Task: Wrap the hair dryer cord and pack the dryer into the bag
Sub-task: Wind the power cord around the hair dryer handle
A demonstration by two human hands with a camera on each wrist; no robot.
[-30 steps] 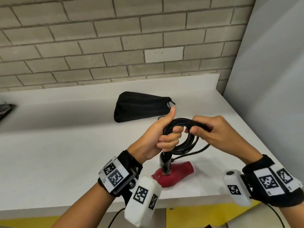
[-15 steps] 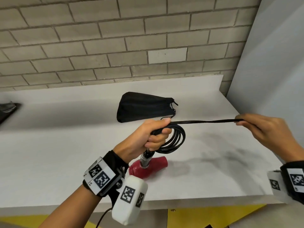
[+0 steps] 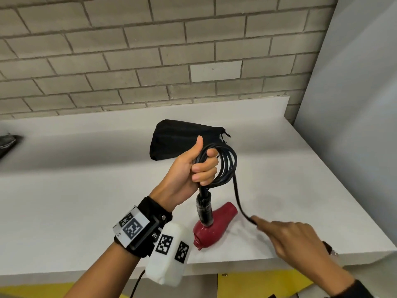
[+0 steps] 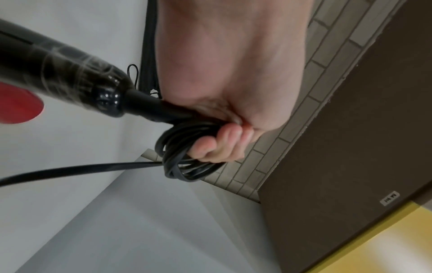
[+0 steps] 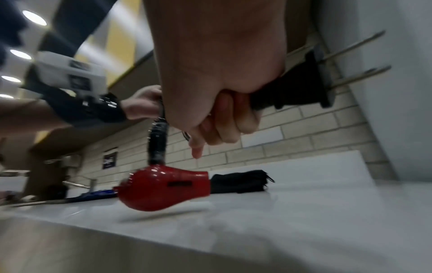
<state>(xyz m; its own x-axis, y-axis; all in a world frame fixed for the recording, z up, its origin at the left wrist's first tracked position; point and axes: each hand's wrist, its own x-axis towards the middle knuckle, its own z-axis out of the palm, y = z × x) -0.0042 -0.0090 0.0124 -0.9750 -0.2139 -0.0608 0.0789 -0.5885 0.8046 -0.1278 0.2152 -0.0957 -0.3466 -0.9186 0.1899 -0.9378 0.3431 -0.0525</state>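
Observation:
A red hair dryer hangs just above the white counter, its black handle pointing up. My left hand grips the coiled black cord above the handle, thumb up. A loose run of cord slants down to my right hand, which holds the cord's end and the black plug with its metal prongs. The black bag lies flat on the counter behind the hands.
A brick wall backs the counter and a grey panel closes the right side. The counter's front edge runs just below the dryer. A dark object lies at the far left.
My right hand swung from far out on the right down to the front, taking the cord's free end with it. The left hand rose a little, thumb up again.

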